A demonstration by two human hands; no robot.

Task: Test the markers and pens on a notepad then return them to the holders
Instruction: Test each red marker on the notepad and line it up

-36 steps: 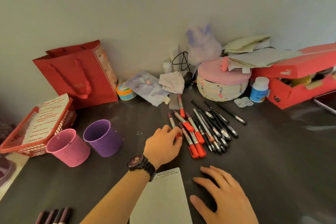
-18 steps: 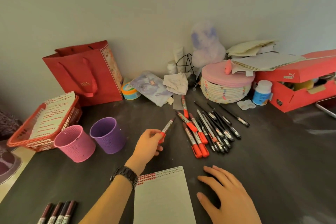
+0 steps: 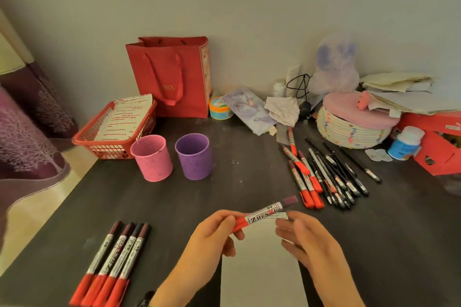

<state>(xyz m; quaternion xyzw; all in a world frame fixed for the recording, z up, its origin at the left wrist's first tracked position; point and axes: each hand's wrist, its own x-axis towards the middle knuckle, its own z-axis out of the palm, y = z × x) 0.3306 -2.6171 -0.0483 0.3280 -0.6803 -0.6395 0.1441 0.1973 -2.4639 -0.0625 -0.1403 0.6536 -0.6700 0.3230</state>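
One view, worn on the head, showed the whole desk. The left hand (image 3: 212, 239) gripped a red marker (image 3: 264, 214) by its red end, fingers and thumb curled round it. The dark end pointed up and to the right, above the top edge of the notepad (image 3: 259, 269). The right hand (image 3: 314, 244) was just beside the labelled barrel with its fingers loosely bent. They were blurred, so I could not tell whether they touched or pinched it.

The likely trouble was a jerky pull on the cap, which could send it rolling off across the dark table (image 3: 237, 182) or smear ink on a fingertip. The notepad lay loose with neither hand pressing it, so a first stroke might shove it.

Four more markers (image 3: 112, 264) lay side by side left of the pad, where the left forearm could knock them. A heap of markers and pens (image 3: 321, 172) lay to the right. The pink holder (image 3: 152, 158) and purple holder (image 3: 194, 157) stood upright, well apart from the hands, in front of a red basket (image 3: 109, 142) and a red gift bag (image 3: 172, 77).
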